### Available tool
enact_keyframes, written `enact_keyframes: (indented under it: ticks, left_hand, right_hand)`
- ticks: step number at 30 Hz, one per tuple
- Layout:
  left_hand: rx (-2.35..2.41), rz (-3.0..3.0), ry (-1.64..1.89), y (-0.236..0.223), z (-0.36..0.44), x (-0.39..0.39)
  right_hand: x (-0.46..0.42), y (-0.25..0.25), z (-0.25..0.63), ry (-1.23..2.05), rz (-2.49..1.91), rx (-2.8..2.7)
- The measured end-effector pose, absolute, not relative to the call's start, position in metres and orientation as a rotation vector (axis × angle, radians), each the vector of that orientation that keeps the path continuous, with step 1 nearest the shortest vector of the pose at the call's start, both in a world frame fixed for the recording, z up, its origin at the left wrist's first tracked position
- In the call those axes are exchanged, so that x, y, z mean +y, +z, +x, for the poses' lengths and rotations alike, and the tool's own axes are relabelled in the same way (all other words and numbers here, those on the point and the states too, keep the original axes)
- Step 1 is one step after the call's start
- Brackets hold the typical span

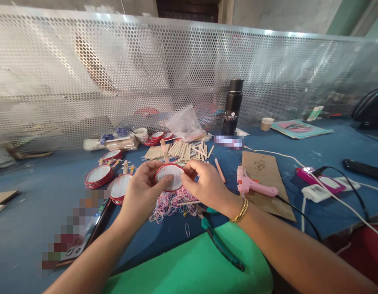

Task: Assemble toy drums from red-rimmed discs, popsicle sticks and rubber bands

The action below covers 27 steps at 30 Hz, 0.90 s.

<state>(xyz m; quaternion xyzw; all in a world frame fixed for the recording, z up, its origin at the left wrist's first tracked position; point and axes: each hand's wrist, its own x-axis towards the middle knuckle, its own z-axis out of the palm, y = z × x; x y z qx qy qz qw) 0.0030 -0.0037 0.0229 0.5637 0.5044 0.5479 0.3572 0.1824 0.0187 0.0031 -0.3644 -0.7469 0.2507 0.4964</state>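
Note:
Both hands hold up a small round lid with a red rim and a white face, and a wooden stick rises from its top. My left hand grips its left edge, thumb across the white face. My right hand pinches the right edge, a gold bracelet on that wrist. Below the hands a heap of pink and pale rubber bands lies on the blue table. Teal-handled pliers rest by my right wrist.
Similar red-rimmed lids lie at left, a pile of wooden sticks behind. A pink glue gun rests on cardboard at right, beside a power strip. A black bottle stands before the perforated metal screen. A phone lies at left.

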Motion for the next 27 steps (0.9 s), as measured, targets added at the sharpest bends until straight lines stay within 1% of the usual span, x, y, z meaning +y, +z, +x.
enact_keyframes:
  ticks: [5, 27]
  left_hand:
    - [1.307, 1.448, 1.407, 0.0242, 0.0039, -0.0047]
    - [1.283, 1.435, 1.396, 0.0224, 0.0042, -0.0028]
  right_hand:
    - [0.018, 0.0043, 0.1813, 0.677, -0.876, -1.755]
    - [0.0181, 0.003, 0.1804, 0.668, -0.865, -1.75]
